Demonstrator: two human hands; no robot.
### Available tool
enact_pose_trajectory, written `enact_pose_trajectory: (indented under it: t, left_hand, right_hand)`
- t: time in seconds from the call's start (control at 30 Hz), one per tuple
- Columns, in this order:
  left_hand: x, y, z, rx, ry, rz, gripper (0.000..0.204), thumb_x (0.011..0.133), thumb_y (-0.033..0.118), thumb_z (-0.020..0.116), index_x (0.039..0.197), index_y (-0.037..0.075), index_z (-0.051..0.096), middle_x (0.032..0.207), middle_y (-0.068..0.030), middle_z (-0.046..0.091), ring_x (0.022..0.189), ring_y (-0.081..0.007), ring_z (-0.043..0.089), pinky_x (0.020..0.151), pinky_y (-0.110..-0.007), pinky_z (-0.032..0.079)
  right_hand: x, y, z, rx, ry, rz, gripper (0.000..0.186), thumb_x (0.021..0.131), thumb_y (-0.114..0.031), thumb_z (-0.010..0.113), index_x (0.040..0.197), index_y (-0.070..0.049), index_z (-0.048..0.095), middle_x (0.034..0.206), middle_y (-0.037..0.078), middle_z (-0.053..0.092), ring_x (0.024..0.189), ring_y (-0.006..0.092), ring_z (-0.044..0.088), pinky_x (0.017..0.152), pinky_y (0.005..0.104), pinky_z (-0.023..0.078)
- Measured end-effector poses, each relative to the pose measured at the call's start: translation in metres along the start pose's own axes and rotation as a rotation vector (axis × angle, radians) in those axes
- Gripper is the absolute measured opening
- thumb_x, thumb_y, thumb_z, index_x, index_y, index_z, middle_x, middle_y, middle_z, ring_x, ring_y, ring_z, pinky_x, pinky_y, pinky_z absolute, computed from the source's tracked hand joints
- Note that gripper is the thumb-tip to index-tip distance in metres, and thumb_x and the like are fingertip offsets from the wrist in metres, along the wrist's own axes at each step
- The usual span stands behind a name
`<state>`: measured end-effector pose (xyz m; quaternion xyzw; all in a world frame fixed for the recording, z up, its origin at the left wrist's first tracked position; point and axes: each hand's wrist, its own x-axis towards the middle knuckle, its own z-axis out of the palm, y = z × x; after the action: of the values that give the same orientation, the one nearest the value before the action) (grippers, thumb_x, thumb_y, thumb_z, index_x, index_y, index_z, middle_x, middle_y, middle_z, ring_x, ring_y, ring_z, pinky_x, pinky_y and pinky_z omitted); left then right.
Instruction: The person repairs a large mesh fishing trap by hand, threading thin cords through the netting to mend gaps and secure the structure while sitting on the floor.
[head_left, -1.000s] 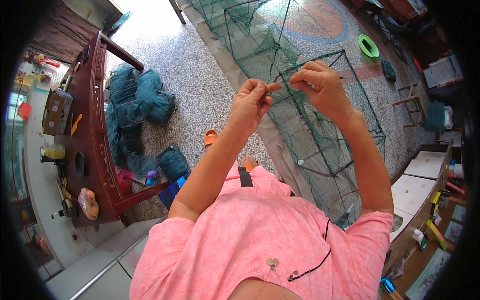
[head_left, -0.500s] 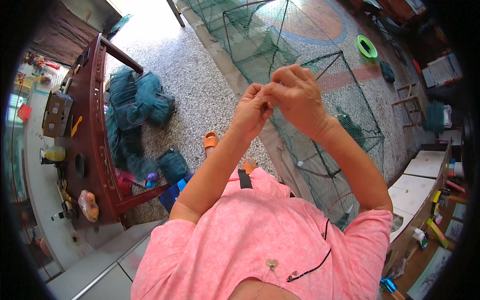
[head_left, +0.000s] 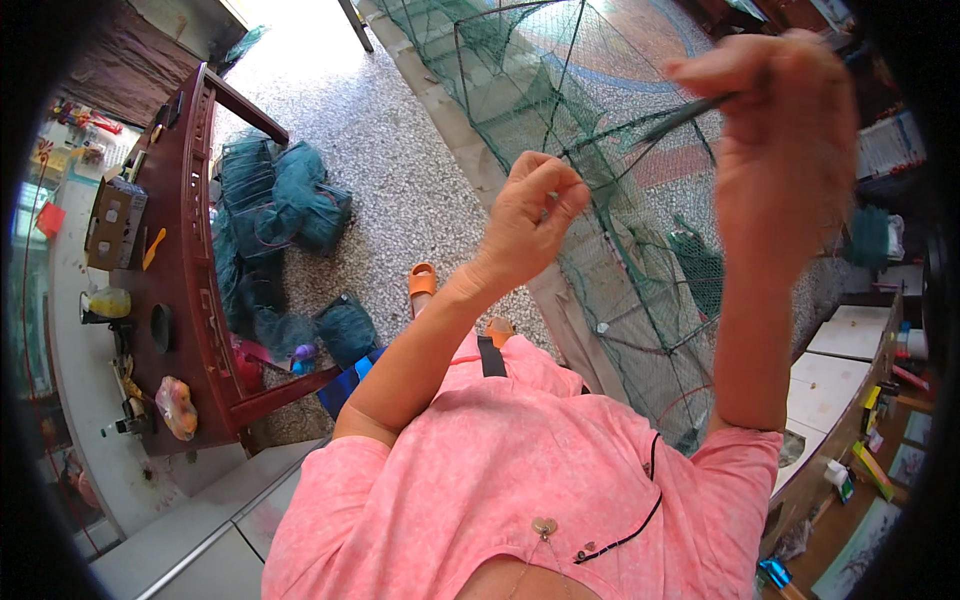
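My left hand (head_left: 535,215) is closed in a pinch above the framed netting, with thumb and forefinger together. Anything between those fingertips is too small to make out. Up and to the right, my right hand (head_left: 785,150) is smeared by motion, its fingers bent round a slender dark pointed tool (head_left: 690,118). The tool's tip points down and left toward my left hand. Below both hands stretches a green mesh net (head_left: 610,250) on a dark frame of several rods, spread over the floor.
A heap of dark teal netting (head_left: 310,195) lies on the speckled floor (head_left: 385,130) to the left, beside a dark red wooden table (head_left: 200,340). An orange slipper (head_left: 422,278) shows below my left hand. White-topped furniture (head_left: 835,370) stands at the right.
My right hand has swung up and to the right, away from my left hand, and the dark tool in it now shows. My left hand has shifted slightly right and stays pinched.
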<state>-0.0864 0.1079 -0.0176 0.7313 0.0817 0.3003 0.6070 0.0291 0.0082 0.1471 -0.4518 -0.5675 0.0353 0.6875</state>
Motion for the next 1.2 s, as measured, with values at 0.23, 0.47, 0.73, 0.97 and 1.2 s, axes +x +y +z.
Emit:
enact_pose_trajectory:
  t: [0.23,0.47,0.73,0.97,1.2]
  left_hand:
    - [0.004,0.008,-0.009,-0.368,0.032,-0.056,0.011,0.092,0.016,0.054,0.093,0.006,0.057,0.092,-0.0029,0.058,0.088,-0.0099,0.053,0.078,-0.025,0.042]
    - [0.007,0.013,-0.012,-0.388,0.064,-0.150,0.014,0.093,0.020,0.052,0.087,0.008,0.055,0.087,-0.0010,0.060,0.088,-0.0123,0.060,0.069,-0.024,0.041]
    - [0.008,-0.009,-0.022,-0.663,0.243,-0.370,0.008,0.093,0.017,0.052,0.090,0.010,0.054,0.086,-0.0029,0.061,0.075,-0.0122,0.063,0.058,-0.022,0.041]
    - [0.010,-0.017,-0.021,-0.780,0.196,-0.419,0.008,0.093,0.016,0.052,0.088,0.010,0.052,0.088,-0.0064,0.062,0.065,-0.0097,0.060,0.049,-0.019,0.039]
    - [0.008,-0.023,-0.016,-0.787,0.192,-0.457,0.012,0.094,0.016,0.050,0.084,0.010,0.049,0.095,-0.0124,0.064,0.062,-0.0062,0.056,0.046,-0.017,0.037]
  right_hand:
    - [0.018,-0.030,-0.060,0.584,0.133,0.167,0.016,0.092,-0.007,0.049,0.077,-0.001,0.046,0.069,0.004,0.037,0.059,0.0130,0.029,0.058,0.0279,0.027]
    - [0.023,-0.011,-0.035,0.209,0.427,-0.102,0.014,0.093,-0.010,0.050,0.083,0.001,0.050,0.078,0.006,0.049,0.064,0.0115,0.040,0.060,0.0254,0.032]
    - [-0.008,0.019,-0.026,-0.374,-0.207,0.068,0.008,0.091,-0.014,0.054,0.095,-0.007,0.057,0.074,0.001,0.055,0.062,0.0113,0.051,0.056,0.0216,0.041]
    - [-0.050,0.068,-0.032,-0.904,-0.538,0.165,0.005,0.081,-0.011,0.061,0.084,-0.008,0.060,0.077,0.003,0.058,0.078,0.0231,0.057,0.066,0.0345,0.047]
    - [-0.061,0.085,-0.028,-0.962,-0.540,0.167,0.005,0.078,-0.010,0.063,0.082,-0.008,0.061,0.077,0.004,0.054,0.082,0.0237,0.055,0.068,0.0346,0.046]
